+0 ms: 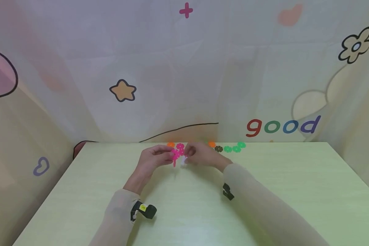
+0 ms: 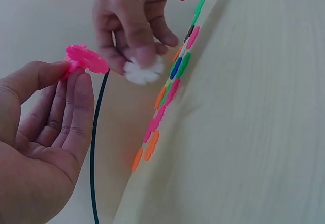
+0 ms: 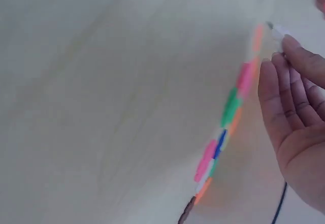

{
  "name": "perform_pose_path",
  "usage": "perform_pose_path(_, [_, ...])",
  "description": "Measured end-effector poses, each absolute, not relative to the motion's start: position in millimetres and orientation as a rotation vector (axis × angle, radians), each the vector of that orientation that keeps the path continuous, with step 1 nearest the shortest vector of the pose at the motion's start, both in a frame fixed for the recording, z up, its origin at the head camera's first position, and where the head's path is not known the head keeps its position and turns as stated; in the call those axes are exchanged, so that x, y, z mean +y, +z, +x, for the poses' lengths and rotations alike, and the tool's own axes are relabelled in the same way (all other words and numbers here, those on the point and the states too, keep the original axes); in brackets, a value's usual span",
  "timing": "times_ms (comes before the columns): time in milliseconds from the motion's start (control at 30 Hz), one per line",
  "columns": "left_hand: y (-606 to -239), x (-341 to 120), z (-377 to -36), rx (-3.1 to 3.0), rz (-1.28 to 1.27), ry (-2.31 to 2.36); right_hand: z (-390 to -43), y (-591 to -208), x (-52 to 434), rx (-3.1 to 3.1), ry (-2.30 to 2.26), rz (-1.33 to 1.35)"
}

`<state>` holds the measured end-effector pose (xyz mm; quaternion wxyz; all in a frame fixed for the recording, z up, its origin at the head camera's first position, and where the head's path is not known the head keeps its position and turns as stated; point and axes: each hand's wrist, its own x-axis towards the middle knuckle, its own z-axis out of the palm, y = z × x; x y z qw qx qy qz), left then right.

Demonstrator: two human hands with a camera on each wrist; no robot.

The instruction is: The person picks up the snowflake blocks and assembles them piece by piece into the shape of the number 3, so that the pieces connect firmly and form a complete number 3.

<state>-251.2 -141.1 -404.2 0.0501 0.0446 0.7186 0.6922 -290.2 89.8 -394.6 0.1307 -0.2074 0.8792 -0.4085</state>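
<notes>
Left hand [image 1: 155, 159] pinches a pink snowflake-disc cluster [image 2: 84, 59] between thumb and fingertips, above the table [image 1: 184, 205] near its far edge. Right hand [image 1: 201, 154] pinches a white snowflake disc [image 2: 142, 72] just beside the cluster — not touching it. Loose discs [image 1: 232, 148] lie in a row along the far edge. Pieces look light, stiff, thin plastic — best gripped by the flat faces, slots left free.
</notes>
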Motion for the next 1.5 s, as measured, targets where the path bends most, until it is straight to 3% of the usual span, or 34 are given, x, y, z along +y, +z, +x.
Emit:
perform_pose_path(233, [-399.7, -135.3, -245.4, 2.196, 0.216, 2.077, -269.4, -383.1, 109.3, 2.494, -1.543, -0.619])
perform_pose_path(633, [-392.1, -125.3, -239.1, 2.228, 0.2, 2.019, -248.2, -380.5, 121.7, 2.516, -1.753, -0.589])
perform_pose_path(1500, [-384.9, -118.1, -233.9, 2.185, 0.224, 2.014, -237.4, -376.3, 115.2, 2.715, -1.712, -0.814])
